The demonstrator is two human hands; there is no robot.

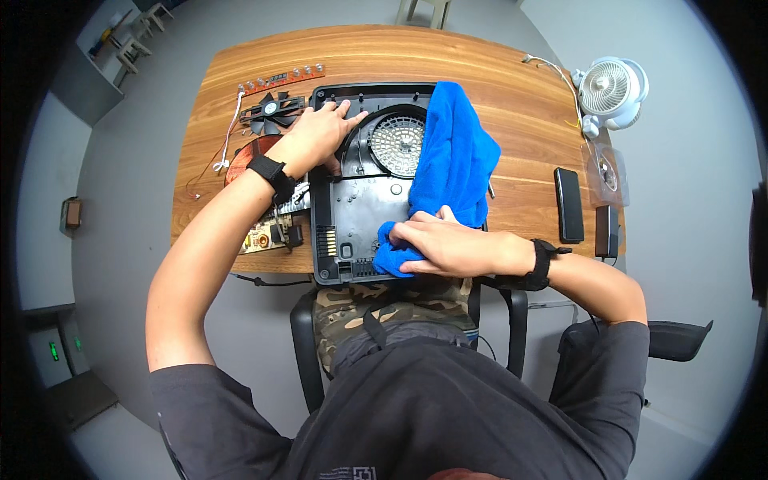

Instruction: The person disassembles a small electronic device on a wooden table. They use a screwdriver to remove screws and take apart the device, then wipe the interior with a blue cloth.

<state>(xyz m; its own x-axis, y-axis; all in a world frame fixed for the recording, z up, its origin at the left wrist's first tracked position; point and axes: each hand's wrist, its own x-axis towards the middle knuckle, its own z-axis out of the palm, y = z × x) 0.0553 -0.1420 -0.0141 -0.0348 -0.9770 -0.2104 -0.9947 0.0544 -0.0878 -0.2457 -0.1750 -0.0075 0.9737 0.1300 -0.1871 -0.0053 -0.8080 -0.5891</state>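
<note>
A black plastic housing (368, 206), open side up, lies at the table's near edge with a round vent grille in its upper half. My left hand (318, 142) rests on its upper left rim, fingers spread over the inside. A blue cloth (454, 156) drapes along the right side of the housing and partly covers the grille. My right hand (438, 244) grips a bunched end of this cloth and presses it onto the lower right of the housing floor. The surface beneath the bunched cloth is hidden.
Left of the housing lie a black fan (270, 114), a red circuit strip (282, 79), a copper coil (242, 162) and a circuit board (262, 238). On the right are a phone (569, 205), a black box (607, 232), a clear plastic tray (620, 178) and a white desk fan (612, 90).
</note>
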